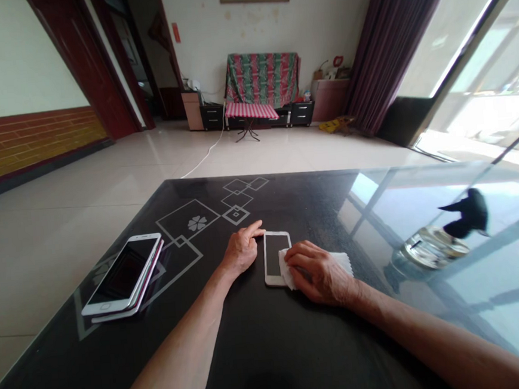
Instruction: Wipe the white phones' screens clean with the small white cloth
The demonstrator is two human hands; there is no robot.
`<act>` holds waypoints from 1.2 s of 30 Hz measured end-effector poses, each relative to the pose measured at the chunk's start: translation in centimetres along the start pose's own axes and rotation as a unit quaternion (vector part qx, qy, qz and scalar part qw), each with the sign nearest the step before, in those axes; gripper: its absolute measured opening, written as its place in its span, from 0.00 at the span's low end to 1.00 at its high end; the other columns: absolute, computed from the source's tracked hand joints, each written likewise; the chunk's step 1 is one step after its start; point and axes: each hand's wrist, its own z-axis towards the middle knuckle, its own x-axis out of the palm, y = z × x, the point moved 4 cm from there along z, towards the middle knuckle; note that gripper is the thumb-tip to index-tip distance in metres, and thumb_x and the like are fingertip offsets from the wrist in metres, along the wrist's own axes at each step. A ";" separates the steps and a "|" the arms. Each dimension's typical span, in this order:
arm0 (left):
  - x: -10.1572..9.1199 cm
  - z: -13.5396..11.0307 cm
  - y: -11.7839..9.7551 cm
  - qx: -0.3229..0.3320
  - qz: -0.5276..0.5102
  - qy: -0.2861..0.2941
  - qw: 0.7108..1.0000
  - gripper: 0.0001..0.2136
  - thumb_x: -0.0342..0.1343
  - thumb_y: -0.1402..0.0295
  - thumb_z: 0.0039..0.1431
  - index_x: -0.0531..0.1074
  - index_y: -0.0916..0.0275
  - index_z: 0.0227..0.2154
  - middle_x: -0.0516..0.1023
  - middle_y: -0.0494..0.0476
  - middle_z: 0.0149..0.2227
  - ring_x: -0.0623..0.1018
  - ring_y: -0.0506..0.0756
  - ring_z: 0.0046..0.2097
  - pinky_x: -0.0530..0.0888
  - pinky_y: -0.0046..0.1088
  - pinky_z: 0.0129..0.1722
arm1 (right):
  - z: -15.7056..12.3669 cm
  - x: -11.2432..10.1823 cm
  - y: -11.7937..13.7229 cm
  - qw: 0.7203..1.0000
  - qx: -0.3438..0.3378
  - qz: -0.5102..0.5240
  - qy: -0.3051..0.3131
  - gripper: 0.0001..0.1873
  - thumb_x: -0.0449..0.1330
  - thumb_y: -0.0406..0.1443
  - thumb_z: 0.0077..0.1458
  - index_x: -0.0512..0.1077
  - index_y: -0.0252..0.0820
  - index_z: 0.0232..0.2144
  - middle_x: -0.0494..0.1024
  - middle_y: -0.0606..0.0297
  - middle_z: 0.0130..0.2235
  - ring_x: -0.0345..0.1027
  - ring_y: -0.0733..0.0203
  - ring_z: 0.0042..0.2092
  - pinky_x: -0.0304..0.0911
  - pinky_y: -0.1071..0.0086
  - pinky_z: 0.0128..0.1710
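Observation:
A small white phone (273, 256) lies face up on the black glass table (263, 350). My left hand (241, 250) rests beside its left edge, fingers curled, the index fingertip touching the phone's top left corner. My right hand (317, 272) is closed on a white cloth (341, 260) and presses it against the phone's right side and lower screen.
A stack of two larger phones (124, 277) lies at the table's left. A glass ashtray (432, 247) stands at the right, with a dark object (467, 211) behind it. Beyond the table are tiled floor, a covered cabinet (261, 77) and a small stool (250, 111).

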 end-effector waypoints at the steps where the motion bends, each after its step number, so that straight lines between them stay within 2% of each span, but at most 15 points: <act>1: 0.0 0.0 0.0 -0.001 0.000 -0.002 1.000 0.27 0.44 0.82 0.51 0.68 0.65 0.54 0.80 0.52 0.46 0.75 0.51 0.52 0.67 0.28 0.57 | -0.1 -0.2 -0.4 1.000 0.011 -0.012 -0.009 0.07 0.52 0.31 0.57 0.70 0.40 0.33 0.74 0.57 0.36 0.68 0.58 0.39 0.67 0.62 0.41; 5: 0.2 0.0 0.3 0.000 -0.003 -0.008 1.000 0.26 0.44 0.82 0.51 0.68 0.65 0.54 0.80 0.52 0.45 0.76 0.50 0.51 0.68 0.27 0.56 | -0.3 -0.3 -0.8 0.999 0.026 -0.039 -0.017 0.07 0.52 0.31 0.58 0.71 0.40 0.35 0.75 0.57 0.37 0.69 0.57 0.40 0.68 0.61 0.42; 11: 0.3 0.1 0.4 0.009 -0.004 -0.014 1.000 0.27 0.43 0.82 0.51 0.68 0.65 0.54 0.80 0.52 0.45 0.76 0.51 0.51 0.68 0.28 0.57 | -0.3 0.9 2.0 0.995 -0.078 0.018 0.061 0.14 0.53 0.29 0.57 0.70 0.39 0.45 0.74 0.56 0.49 0.65 0.54 0.53 0.63 0.58 0.55; 15: 0.2 0.1 0.3 0.006 -0.007 -0.008 1.000 0.26 0.44 0.82 0.51 0.68 0.65 0.54 0.80 0.52 0.45 0.76 0.50 0.51 0.68 0.27 0.57 | 0.0 1.3 2.6 0.991 -0.094 0.042 0.084 0.15 0.53 0.28 0.56 0.70 0.38 0.46 0.73 0.56 0.51 0.63 0.55 0.55 0.60 0.59 0.58; 21: 0.1 0.0 0.3 -0.006 -0.002 -0.004 1.000 0.26 0.44 0.81 0.52 0.67 0.63 0.55 0.80 0.49 0.45 0.75 0.51 0.52 0.68 0.28 0.57 | 0.1 0.2 -0.4 0.998 -0.040 0.036 0.013 0.11 0.54 0.29 0.54 0.72 0.41 0.39 0.76 0.57 0.43 0.69 0.57 0.46 0.68 0.61 0.47; 25: 0.1 0.0 0.3 -0.009 0.003 -0.005 1.000 0.26 0.44 0.82 0.51 0.68 0.63 0.54 0.80 0.50 0.45 0.75 0.52 0.52 0.68 0.29 0.57 | -0.2 -0.3 -2.1 0.999 0.031 -0.016 -0.032 0.11 0.52 0.30 0.57 0.74 0.40 0.39 0.77 0.56 0.42 0.70 0.56 0.45 0.69 0.60 0.47; 27: 0.1 0.0 0.3 -0.005 0.004 -0.007 1.000 0.26 0.44 0.82 0.51 0.68 0.63 0.54 0.80 0.50 0.45 0.76 0.51 0.52 0.68 0.29 0.57 | -0.1 -0.2 -1.6 0.999 0.026 -0.028 -0.012 0.13 0.51 0.30 0.59 0.73 0.40 0.43 0.77 0.55 0.45 0.69 0.55 0.48 0.67 0.58 0.50; 32: 0.1 0.1 0.2 0.006 -0.003 -0.006 1.000 0.26 0.43 0.82 0.51 0.68 0.64 0.54 0.80 0.52 0.45 0.76 0.51 0.51 0.69 0.29 0.56 | 0.5 0.8 1.4 0.993 -0.023 -0.052 0.099 0.22 0.50 0.32 0.61 0.63 0.38 0.57 0.67 0.52 0.58 0.59 0.51 0.60 0.59 0.53 0.58; 36: 0.1 0.1 0.2 0.010 -0.001 -0.010 1.000 0.26 0.43 0.82 0.51 0.68 0.64 0.54 0.80 0.52 0.45 0.76 0.51 0.51 0.69 0.30 0.56 | 0.7 1.3 2.2 0.989 -0.041 -0.044 0.132 0.24 0.50 0.33 0.61 0.60 0.40 0.59 0.65 0.54 0.60 0.54 0.53 0.63 0.55 0.54 0.60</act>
